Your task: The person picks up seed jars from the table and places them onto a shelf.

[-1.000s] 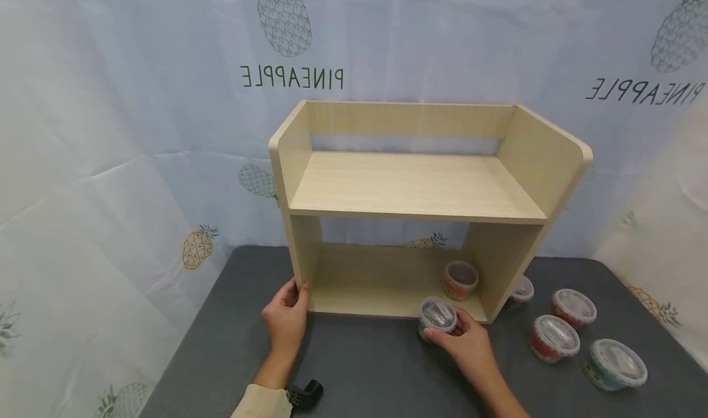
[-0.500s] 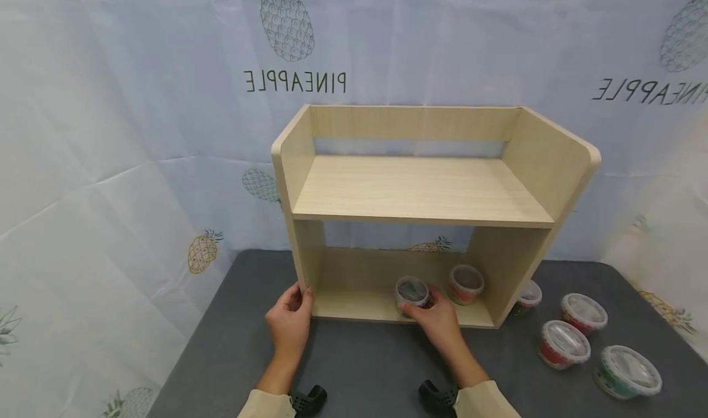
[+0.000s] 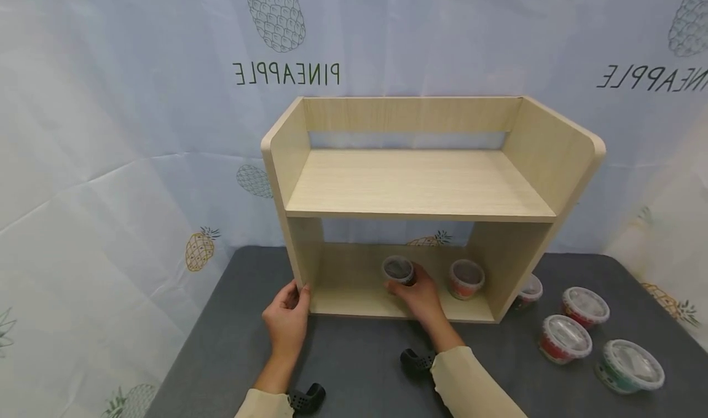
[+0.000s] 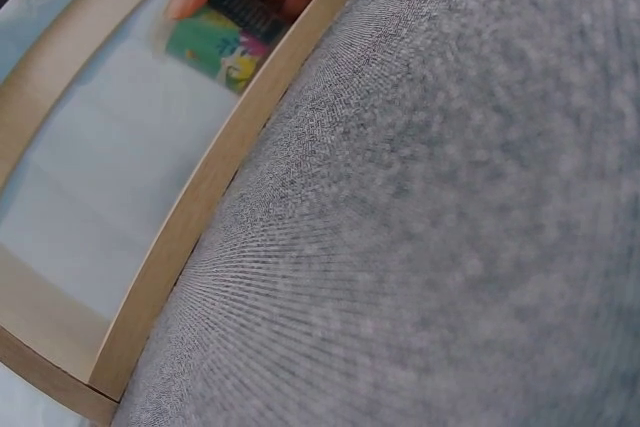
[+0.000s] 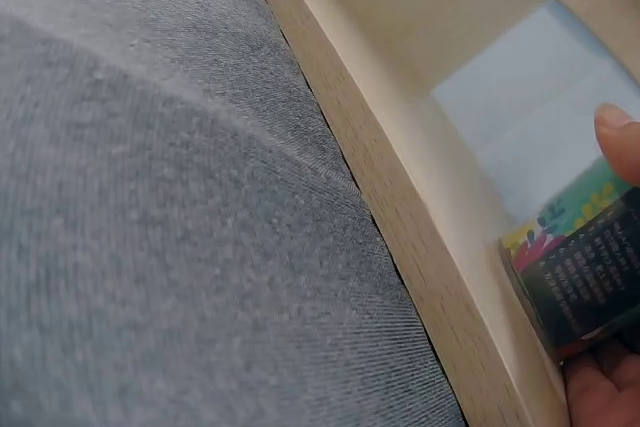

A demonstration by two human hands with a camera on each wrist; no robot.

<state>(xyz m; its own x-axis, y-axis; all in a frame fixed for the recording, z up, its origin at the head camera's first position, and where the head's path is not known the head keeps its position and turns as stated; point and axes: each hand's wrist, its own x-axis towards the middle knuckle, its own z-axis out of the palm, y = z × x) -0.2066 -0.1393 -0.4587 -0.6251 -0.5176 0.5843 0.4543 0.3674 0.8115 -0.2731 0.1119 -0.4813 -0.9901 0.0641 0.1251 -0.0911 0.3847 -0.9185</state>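
My right hand (image 3: 423,296) grips a small round tub (image 3: 397,270) with a clear lid, inside the lower compartment of the wooden shelf (image 3: 420,214). The wrist views show this tub's green side (image 4: 212,39) and its dark label (image 5: 590,272). A red tub (image 3: 466,279) stands to its right on the same board. My left hand (image 3: 286,321) holds the front edge of the shelf's left side panel, low down, with thumb and fingers. Whether the gripped tub touches the board is hard to tell.
Right of the shelf on the dark table (image 3: 354,369) stand two red tubs (image 3: 585,306) (image 3: 565,338), a green tub (image 3: 629,366) and another tub (image 3: 529,290) partly hidden by the side panel. A pineapple-print cloth (image 3: 138,98) hangs behind.
My right hand has carried the tub from in front of the shelf's front edge into the lower compartment, moving left and inward. My left hand keeps its hold on the side panel.
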